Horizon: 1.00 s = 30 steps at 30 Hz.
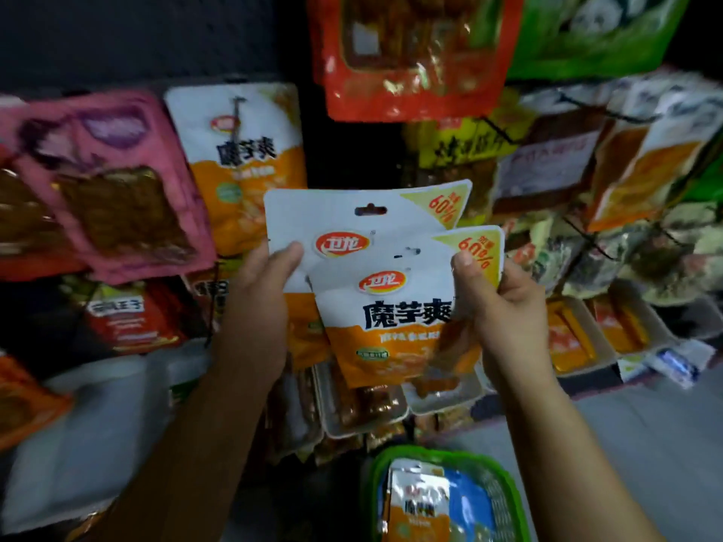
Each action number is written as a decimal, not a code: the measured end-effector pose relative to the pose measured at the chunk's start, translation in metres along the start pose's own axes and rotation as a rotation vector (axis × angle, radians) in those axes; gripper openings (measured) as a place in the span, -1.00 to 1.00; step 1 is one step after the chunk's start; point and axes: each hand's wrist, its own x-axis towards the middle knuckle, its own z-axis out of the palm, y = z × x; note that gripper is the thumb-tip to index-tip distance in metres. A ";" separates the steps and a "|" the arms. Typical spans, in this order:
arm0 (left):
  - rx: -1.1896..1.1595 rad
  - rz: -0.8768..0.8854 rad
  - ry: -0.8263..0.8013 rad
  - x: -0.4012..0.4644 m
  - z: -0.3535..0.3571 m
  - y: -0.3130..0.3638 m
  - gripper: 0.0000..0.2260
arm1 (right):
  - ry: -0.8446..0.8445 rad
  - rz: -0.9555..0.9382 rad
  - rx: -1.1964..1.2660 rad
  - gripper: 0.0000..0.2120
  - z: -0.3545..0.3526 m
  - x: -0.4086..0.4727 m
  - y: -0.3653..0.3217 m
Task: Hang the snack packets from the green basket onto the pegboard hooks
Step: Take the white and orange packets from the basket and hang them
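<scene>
I hold two white-and-orange snack packets in front of the dark pegboard (344, 158). My left hand (258, 307) grips the rear packet (352, 217) by its left edge, thumb on the front; its hang hole shows at the top. My right hand (504, 303) pinches the front packet (395, 318) at its upper right corner. A matching packet (242, 158) hangs on a hook (236, 111) at upper left. The green basket (504, 475) sits at the bottom with another such packet (420, 506) inside.
Pink packets (113, 181) hang at left, a red packet (407, 56) and a green one (598, 29) above. More packets on wire hooks (587, 236) fill the right side. Trays of orange snacks (567, 338) line a shelf below.
</scene>
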 end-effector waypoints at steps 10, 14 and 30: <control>-0.163 0.034 0.125 0.061 -0.065 0.064 -0.82 | -0.283 -0.166 0.004 -0.78 0.098 0.047 -0.052; -0.154 -0.009 0.128 0.070 -0.082 0.060 -0.78 | -0.336 -0.145 0.013 -0.86 0.122 0.050 -0.043; 0.179 0.092 0.091 0.086 -0.079 0.041 -0.88 | -0.254 0.030 0.093 -0.81 0.124 0.039 -0.006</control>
